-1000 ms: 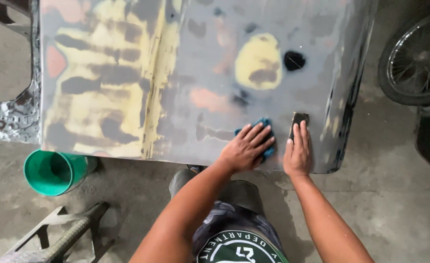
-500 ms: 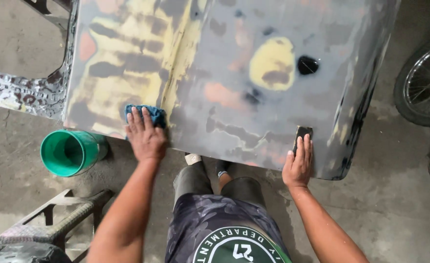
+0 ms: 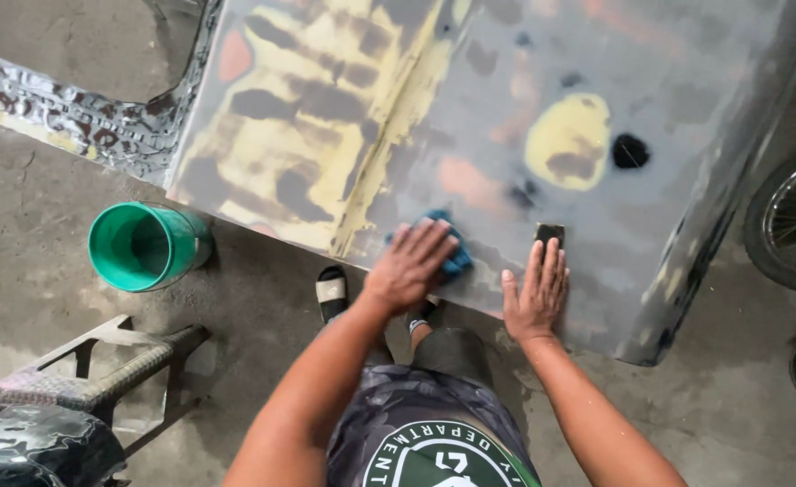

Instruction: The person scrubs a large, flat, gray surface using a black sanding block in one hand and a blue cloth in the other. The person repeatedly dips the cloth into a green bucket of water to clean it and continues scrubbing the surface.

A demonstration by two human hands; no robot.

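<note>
A large grey car body panel [image 3: 524, 99] patched with yellow filler and pink primer lies in front of me. My left hand [image 3: 411, 264] presses flat on a blue cloth [image 3: 455, 257] near the panel's front edge. Just to its right, my right hand [image 3: 535, 289] lies flat on the panel with its fingertips on a small dark sanding block [image 3: 548, 234]. A round black hole [image 3: 630, 151] sits beside the biggest yellow patch [image 3: 567, 142].
A green bucket [image 3: 145, 245] stands on the concrete floor at the left. A low woven stool [image 3: 91, 374] and a dark shiny object [image 3: 32, 446] are at lower left. A wheel [image 3: 790, 225] is at the right edge. My sandalled foot [image 3: 331, 290] rests under the panel.
My left hand has swept the blue cloth from the panel's left part back to the right, close to my right hand. My right hand stays on the sanding block.
</note>
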